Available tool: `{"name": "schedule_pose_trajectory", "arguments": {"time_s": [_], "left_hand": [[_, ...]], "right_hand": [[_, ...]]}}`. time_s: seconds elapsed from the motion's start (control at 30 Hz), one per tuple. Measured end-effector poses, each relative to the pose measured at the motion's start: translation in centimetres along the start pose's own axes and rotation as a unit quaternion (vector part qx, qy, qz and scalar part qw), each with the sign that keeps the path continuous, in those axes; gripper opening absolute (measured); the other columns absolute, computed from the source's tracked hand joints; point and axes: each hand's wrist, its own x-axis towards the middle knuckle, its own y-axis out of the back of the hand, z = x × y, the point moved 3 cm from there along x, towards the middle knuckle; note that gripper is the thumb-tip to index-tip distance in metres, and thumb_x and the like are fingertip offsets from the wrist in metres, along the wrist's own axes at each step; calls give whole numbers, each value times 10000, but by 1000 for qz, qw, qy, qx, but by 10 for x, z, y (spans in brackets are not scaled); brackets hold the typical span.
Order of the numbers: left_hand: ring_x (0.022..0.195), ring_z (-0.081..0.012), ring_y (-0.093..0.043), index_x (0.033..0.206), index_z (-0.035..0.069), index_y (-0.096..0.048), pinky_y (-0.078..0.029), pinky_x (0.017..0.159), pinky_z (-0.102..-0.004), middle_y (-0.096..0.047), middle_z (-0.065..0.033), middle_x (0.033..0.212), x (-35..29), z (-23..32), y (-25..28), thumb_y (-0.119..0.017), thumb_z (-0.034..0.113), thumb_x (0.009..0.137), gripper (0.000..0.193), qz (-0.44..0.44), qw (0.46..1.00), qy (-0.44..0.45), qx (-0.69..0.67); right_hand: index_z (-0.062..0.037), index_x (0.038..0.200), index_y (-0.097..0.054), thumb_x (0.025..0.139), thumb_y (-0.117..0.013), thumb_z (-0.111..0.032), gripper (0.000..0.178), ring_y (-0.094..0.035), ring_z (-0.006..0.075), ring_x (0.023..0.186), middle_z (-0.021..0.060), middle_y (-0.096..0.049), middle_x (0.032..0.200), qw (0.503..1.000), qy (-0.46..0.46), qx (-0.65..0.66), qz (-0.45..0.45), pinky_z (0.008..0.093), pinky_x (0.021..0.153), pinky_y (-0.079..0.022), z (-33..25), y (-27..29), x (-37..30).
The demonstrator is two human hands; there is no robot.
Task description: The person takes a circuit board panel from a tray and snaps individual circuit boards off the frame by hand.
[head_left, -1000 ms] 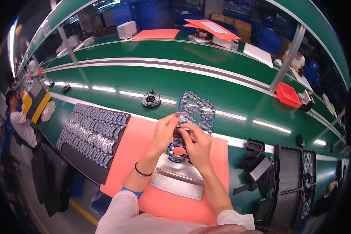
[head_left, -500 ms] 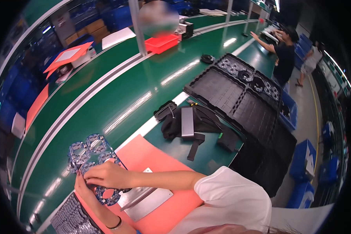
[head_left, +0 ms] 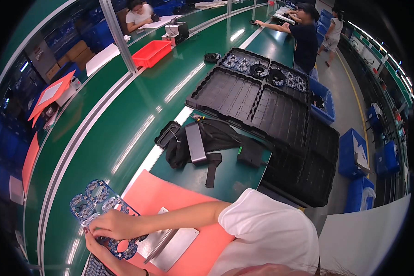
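Observation:
A blue circuit-board panel (head_left: 96,191) with several ring-shaped boards is held over the left edge of the orange mat (head_left: 170,188). My left hand (head_left: 95,246) grips its near left edge, thumb toward the top. My right hand (head_left: 117,224) reaches across the panel, its fingers bent and pressed together at that same edge, close to my left fingertips. What lies under the right fingers is hidden. Beside the panel, a silver metal plate (head_left: 184,244) with a raised bar (head_left: 163,244) rests on the mat.
Grey stacked pieces (head_left: 96,267) lie at lower left. Beyond the mat are a grey power bank (head_left: 196,145), a black bag (head_left: 177,154) and black trays (head_left: 230,92) holding ring boards. A red bin (head_left: 152,53) stands farther off. Co-workers sit and stand beyond.
My view has swung, so the trays and bench sit farther left and higher. The panel appears slightly turned and lower, with both hands still at its edge.

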Motion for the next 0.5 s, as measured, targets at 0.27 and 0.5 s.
{"name": "schedule_pose_trajectory", "arguments": {"time_s": [0.27, 0.5], "left_hand": [[919, -205, -572, 1136, -33, -530, -489, 731, -321, -569, -128, 1051, 26, -37, 39, -441, 287, 902, 406, 52, 993, -70, -79], [940, -233, -591, 1146, -50, -516, -490, 786, -352, -577, -146, 1075, 28, -22, 12, -482, 219, 889, 374, -17, 970, -77, -231]], "right_hand": [[-75, 911, -561, 888, -541, -219, 148, -404, 64, 452, -32, -480, 632, 823, -308, 443, 178, 214, 402, -305, 49, 49, 18], [-111, 729, -508, 833, -502, -179, 124, -276, 48, 476, -66, -314, 551, 732, -384, 491, 275, 211, 412, -207, 75, 96, 23]]}}
